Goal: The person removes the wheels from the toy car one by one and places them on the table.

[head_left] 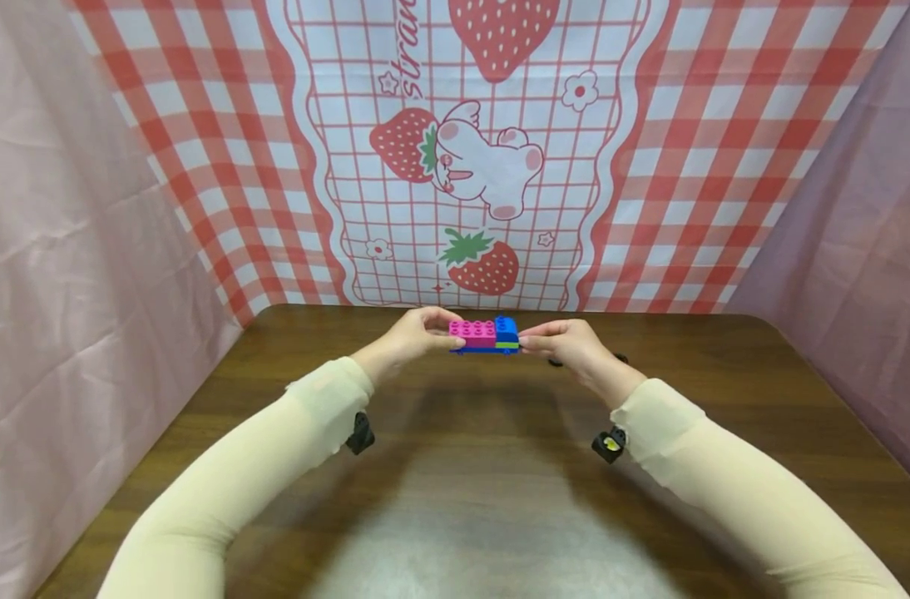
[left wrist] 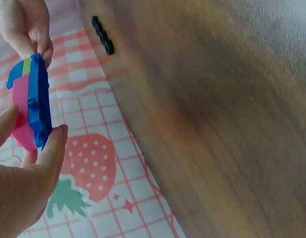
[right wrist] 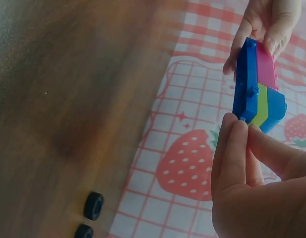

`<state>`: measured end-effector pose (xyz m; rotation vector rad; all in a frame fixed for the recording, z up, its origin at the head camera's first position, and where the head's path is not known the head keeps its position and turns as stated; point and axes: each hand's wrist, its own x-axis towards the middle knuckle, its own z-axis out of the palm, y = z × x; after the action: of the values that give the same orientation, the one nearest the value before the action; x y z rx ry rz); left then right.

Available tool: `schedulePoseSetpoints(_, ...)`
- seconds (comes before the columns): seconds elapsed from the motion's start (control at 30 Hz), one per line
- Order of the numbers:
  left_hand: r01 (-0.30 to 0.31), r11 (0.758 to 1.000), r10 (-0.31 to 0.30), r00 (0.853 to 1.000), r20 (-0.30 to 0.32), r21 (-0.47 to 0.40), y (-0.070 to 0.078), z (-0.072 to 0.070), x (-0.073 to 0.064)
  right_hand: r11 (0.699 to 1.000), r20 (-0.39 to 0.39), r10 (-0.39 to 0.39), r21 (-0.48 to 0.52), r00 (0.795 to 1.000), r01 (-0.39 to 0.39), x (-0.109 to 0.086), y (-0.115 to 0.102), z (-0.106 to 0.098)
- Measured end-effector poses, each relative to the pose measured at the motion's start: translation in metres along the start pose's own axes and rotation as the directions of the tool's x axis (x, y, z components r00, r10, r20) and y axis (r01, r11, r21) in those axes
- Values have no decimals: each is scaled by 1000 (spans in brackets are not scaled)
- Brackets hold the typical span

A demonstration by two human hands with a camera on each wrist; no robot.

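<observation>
Both hands hold up a small toy truck built of bricks, raised over the far part of the table. Its blue base has small pegs along the side and no wheels on it. On the base sit a studded pink brick, a thin lime-green piece and a rounded blue cab brick. My left hand pinches the pink rear end between thumb and fingers. At the cab end, my right hand pinches the front tip of the base with fingertips and thumb.
Several black toy wheels lie on the brown table near its back edge, partly behind the right hand in the head view. A red-and-white strawberry cloth hangs behind the table, with pinkish curtains at the sides.
</observation>
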<state>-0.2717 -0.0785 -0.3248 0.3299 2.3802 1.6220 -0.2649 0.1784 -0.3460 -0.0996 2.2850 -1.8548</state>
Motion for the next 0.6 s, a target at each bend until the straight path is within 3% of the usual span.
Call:
schedulePoseSetpoints(0.3, -7, 999, 7, 1000, -17, 49, -16, -2, 20, 996, -41, 80, 35, 996, -79, 22, 15, 8)
schedulePoseSetpoints(0.47, 15, 997, -13, 999, -29, 75, -25, -1, 30, 989, -51, 90, 126, 995, -83, 31, 24, 14)
schedulePoseSetpoints(0.6, 40, 991, -35, 998, -43, 131, -29, 1, 35, 987, -60, 99, 135, 993, -90, 36, 29, 16)
